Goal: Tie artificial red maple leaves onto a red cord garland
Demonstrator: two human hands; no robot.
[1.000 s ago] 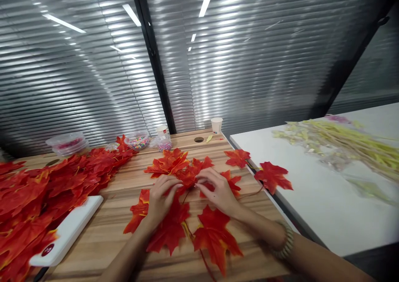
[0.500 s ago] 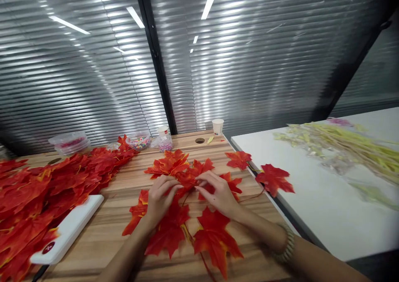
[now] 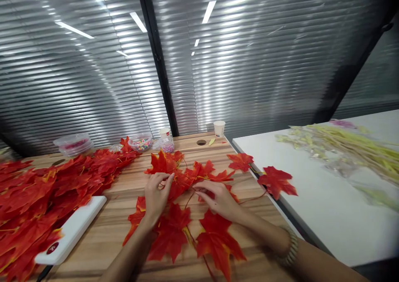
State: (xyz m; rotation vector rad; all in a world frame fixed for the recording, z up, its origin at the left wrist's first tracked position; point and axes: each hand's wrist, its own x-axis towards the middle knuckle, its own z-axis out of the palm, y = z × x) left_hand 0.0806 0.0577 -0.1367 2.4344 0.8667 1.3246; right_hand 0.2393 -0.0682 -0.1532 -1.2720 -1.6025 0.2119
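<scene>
The red leaf garland [image 3: 182,184] lies on the middle of the wooden table [image 3: 116,207]. There, the left hand [image 3: 156,194] and right hand [image 3: 220,199] each have thumb and fingertips nearly together; whether they pinch anything, I cannot tell. A leaf pile [image 3: 62,184] covers the table's left side.

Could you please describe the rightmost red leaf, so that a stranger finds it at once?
Find the wooden table and follow its right edge beside the white table. The red leaf is there, right of the right hand. Unlike its neighbours, it lies mostly beyond that edge.
</scene>
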